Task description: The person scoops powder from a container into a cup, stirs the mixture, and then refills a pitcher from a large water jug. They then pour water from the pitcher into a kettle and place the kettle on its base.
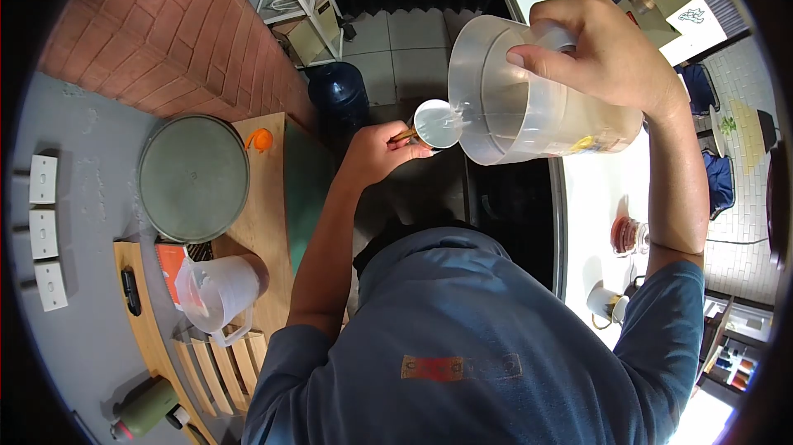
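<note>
My left hand [382, 152] is closed around the brownish handle of a small white cup [435, 123], with liquid inside. By its handle, my right hand [591, 52] grips a large translucent plastic pitcher [496, 114], tilted so that its mouth faces the cup. Clear water [464, 117] runs from the pitcher's lip at the cup's rim. Both vessels are held up in front of my body, above the floor.
At left, another plastic pitcher [219, 292] and a round grey-green lid [194, 179] are by a wooden counter [263, 176]. A dark blue water jug [339, 96] stands on the floor ahead. The white counter [582, 230] at right bears an enamel mug [607, 304] and a glass jar [629, 236].
</note>
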The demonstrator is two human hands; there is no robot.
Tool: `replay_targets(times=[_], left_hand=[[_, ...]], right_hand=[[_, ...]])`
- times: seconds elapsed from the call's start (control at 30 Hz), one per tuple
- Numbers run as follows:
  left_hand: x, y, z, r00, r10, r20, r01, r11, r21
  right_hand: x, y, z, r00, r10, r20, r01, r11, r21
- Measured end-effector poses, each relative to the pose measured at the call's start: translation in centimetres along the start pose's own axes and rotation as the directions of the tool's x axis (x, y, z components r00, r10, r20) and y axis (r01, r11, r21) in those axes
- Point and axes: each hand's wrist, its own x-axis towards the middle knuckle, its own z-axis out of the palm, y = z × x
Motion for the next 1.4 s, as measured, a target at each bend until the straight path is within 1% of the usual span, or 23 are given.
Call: replay_targets(times=[0.1, 0.17, 0.3, 0.4, 0.6, 0.67, 0.7, 0.77, 0.8, 0.87, 0.9, 0.97, 1.0, 1.07, 1.1, 1.13, 1.17, 1.2, 1.23, 1.3, 1.33, 1.37, 1.4], left_hand=[[0.1, -0.3, -0.2, 1.0, 0.025, 0.001, -0.025, 0.999, 0.043], [0.2, 0.0, 0.0, 1.0, 0.013, 0.005, -0.013, 0.999, 0.044], [0.4, -0.4, 0.2, 1.0, 0.016, 0.011, -0.016, 0.999, 0.029], [0.6, -0.9, 0.4, 1.0, 0.005, 0.022, -0.005, 1.0, -0.002], [1.0, -1.5, 0.0, 1.0, 0.015, -0.008, -0.015, 1.0, -0.004], [1.0, -1.6, -0.4, 1.0, 0.0, -0.025, -0.001, 0.999, -0.037], [0.9, -1.9, -0.6, 1.0, -0.004, -0.026, 0.003, 0.999, -0.039], [0.9, -2.6, -1.1, 0.999, 0.002, -0.05, -0.003, 1.0, -0.03], [0.8, -2.9, -1.4, 0.999, -0.002, -0.054, 0.0, 0.999, -0.032], [0.7, -3.5, -2.1, 0.994, 0.022, -0.104, -0.023, 1.0, -0.01], [0.6, -3.6, -2.5, 0.994, 0.016, -0.113, -0.017, 1.0, -0.008], [0.5, -3.9, -3.5, 0.985, 0.039, -0.171, -0.037, 0.999, 0.014], [0.5, -4.1, -4.1, 0.983, 0.032, -0.179, -0.029, 0.999, 0.016], [0.4, -4.4, -5.2, 0.973, 0.036, -0.226, -0.038, 0.999, -0.005], [0.3, -4.5, -5.7, 0.973, 0.034, -0.23, -0.036, 0.999, -0.003], [0.2, -4.7, -6.2, 0.968, 0.008, -0.249, -0.01, 1.0, -0.003], [0.1, -4.8, -6.6, 0.963, -0.017, -0.268, 0.016, 1.0, -0.004], [0.1, -4.8, -7.0, 0.963, -0.019, -0.267, 0.019, 1.0, -0.005], [0.0, -4.8, -7.3, 0.958, -0.037, -0.285, 0.031, 0.999, -0.027], [0.0, -4.9, -7.7, 0.953, -0.059, -0.297, 0.047, 0.998, -0.048], [0.0, -4.9, -7.7, 0.944, -0.053, -0.325, 0.022, 0.995, -0.101], [0.1, -5.0, -7.8, 0.935, -0.05, -0.352, -0.004, 0.988, -0.152], [0.1, -5.4, -7.9, 0.936, -0.055, -0.347, 0.002, 0.988, -0.151]], right_hand=[[0.2, 0.0, 0.2, 1.0, 0.02, 0.021, -0.019, 1.0, -0.022], [0.3, 0.3, 0.5, 1.0, 0.008, -0.009, -0.008, 0.999, -0.051], [0.8, 0.6, 0.5, 1.0, 0.009, 0.015, -0.008, 0.998, -0.06], [0.9, 1.1, 0.7, 1.0, -0.016, -0.002, 0.016, 0.998, -0.062], [1.3, 1.1, 1.0, 0.999, 0.017, 0.027, -0.016, 0.999, -0.04], [1.4, 1.1, 1.2, 0.994, 0.1, 0.034, -0.1, 0.995, -0.025], [1.5, 1.3, 1.4, 0.994, 0.099, 0.038, -0.098, 0.995, -0.024], [1.7, 2.2, 2.0, 0.995, 0.094, 0.014, -0.095, 0.994, 0.049], [1.6, 2.9, 2.5, 0.996, 0.09, 0.017, -0.091, 0.995, 0.05], [1.5, 4.2, 3.5, 0.992, 0.089, -0.088, -0.081, 0.993, 0.085], [1.7, 4.3, 3.6, 0.993, 0.08, -0.084, -0.072, 0.993, 0.089], [2.2, 4.3, 4.1, 0.985, 0.158, -0.063, -0.148, 0.979, 0.141], [2.3, 4.5, 4.5, 0.987, 0.149, -0.059, -0.139, 0.979, 0.146], [2.2, 5.2, 5.6, 0.977, 0.177, -0.122, -0.147, 0.963, 0.225], [2.3, 5.3, 5.9, 0.967, 0.223, -0.123, -0.191, 0.955, 0.227], [2.3, 5.5, 6.4, 0.968, 0.22, -0.121, -0.189, 0.955, 0.229], [2.3, 5.9, 7.0, 0.955, 0.253, -0.158, -0.207, 0.943, 0.26], [2.3, 6.3, 7.5, 0.938, 0.287, -0.192, -0.225, 0.93, 0.292], [2.2, 6.6, 7.8, 0.939, 0.288, -0.19, -0.226, 0.929, 0.294], [1.9, 7.1, 8.6, 0.856, 0.514, -0.049, -0.412, 0.736, 0.537], [1.7, 7.1, 9.9, 0.81, 0.581, -0.073, -0.39, 0.628, 0.673], [1.5, 7.1, 11.0, 0.775, 0.629, -0.061, -0.412, 0.577, 0.705], [1.3, 7.2, 12.0, 0.736, 0.675, -0.047, -0.432, 0.522, 0.735]])
